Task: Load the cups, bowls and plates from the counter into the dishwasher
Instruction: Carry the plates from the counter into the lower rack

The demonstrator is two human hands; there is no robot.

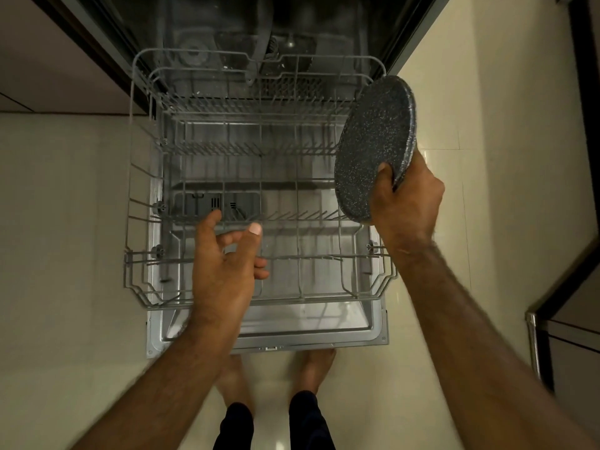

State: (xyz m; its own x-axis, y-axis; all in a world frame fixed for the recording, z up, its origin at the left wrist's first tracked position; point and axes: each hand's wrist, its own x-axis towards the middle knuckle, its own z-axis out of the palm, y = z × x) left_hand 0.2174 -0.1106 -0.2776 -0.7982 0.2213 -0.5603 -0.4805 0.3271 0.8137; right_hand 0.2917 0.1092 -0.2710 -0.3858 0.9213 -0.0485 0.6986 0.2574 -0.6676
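A dark speckled plate (373,144) is tilted on edge above the right side of the grey wire lower rack (143,190), which is pulled out over the open dishwasher door (269,332). My right hand (406,203) grips the plate's lower rim, thumb on its face. Above the rack's front left, my left hand (224,267) hovers with fingers loosely spread and holds nothing. The rack holds no dishes. Its rows of tines run across the back and middle.
The dark dishwasher tub (259,37) lies beyond the rack. Cream floor tiles (65,222) lie on both sides. A dark cabinet edge with a metal handle (535,345) juts in at the right. My bare feet (315,368) stand just before the door.
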